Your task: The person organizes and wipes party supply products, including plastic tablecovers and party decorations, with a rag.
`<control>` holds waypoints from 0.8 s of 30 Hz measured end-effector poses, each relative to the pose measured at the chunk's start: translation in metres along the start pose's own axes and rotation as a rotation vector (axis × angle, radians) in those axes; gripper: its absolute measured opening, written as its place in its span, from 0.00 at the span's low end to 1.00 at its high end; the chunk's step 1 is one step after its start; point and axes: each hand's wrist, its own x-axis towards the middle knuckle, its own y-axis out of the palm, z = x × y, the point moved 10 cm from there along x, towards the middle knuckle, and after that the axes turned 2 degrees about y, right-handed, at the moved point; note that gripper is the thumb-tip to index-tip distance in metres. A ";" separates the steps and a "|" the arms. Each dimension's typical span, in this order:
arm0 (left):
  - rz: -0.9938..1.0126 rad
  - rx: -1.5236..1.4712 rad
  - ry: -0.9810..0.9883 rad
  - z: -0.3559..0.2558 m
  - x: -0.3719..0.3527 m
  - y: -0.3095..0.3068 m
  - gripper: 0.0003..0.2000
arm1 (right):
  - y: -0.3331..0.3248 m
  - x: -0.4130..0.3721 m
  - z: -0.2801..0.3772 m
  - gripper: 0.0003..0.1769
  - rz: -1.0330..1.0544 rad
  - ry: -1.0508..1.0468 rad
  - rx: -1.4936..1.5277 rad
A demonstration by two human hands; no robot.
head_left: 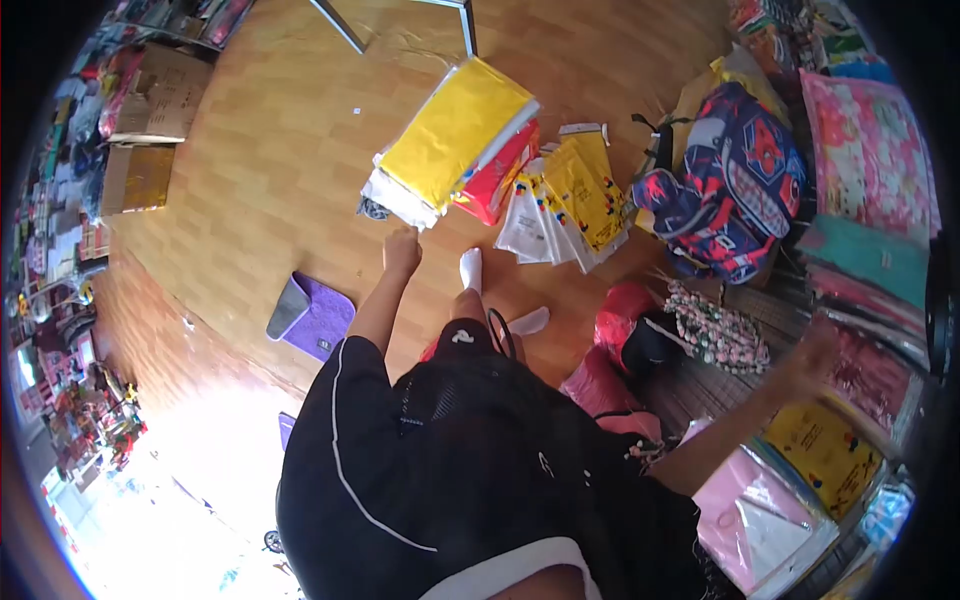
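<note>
My left hand (402, 250) is closed, its knuckles against or just beside the lower corner of a stack of yellow plastic-wrapped packages (455, 135). Whether that corner is in its fingers is hidden. A red package (505, 175) lies under the stack's right side, and yellow-and-clear plastic packages (575, 195) are fanned out beside it. On the right, my right hand (815, 355) reaches over a shelf, at a dark pink wrapped package (870, 370). Its fingers are smeared and I cannot see a grip. Just below is a yellow package with coloured dots (825, 455).
A blue-and-red backpack (745, 185) stands right of the floor packages. Beaded strands (715, 330) and pink wrapped bundles (605, 385) lie near my right side. A purple mat (318, 318) is on the wooden floor. Cardboard boxes (160, 95) and crowded shelves line the left.
</note>
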 end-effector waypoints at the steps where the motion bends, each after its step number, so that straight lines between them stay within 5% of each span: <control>1: 0.208 0.045 -0.074 0.014 0.020 0.018 0.22 | 0.052 -0.023 0.019 0.07 0.245 -0.134 0.001; 4: -0.049 0.192 -0.025 0.016 0.062 0.013 0.35 | 0.150 -0.088 0.098 0.07 0.688 -0.144 0.165; 6: 0.148 0.219 0.072 0.002 0.083 0.027 0.42 | 0.192 -0.116 0.127 0.08 0.859 -0.155 0.203; 8: 0.163 0.195 0.155 -0.003 0.096 0.047 0.41 | 0.216 -0.141 0.129 0.08 0.921 -0.106 0.217; 10: -0.090 0.212 0.205 -0.005 0.103 0.056 0.43 | 0.233 -0.163 0.129 0.09 0.986 -0.053 0.232; 15: -0.143 0.070 0.285 -0.003 0.106 0.046 0.24 | 0.256 -0.227 0.156 0.10 1.277 -0.063 0.245; 17: -0.100 -0.060 0.464 -0.009 0.102 0.030 0.16 | 0.261 -0.231 0.186 0.10 1.314 -0.076 0.299; 24: -0.245 -0.434 0.467 0.000 0.112 -0.173 0.12 | 0.271 -0.195 0.275 0.13 1.254 -0.244 0.620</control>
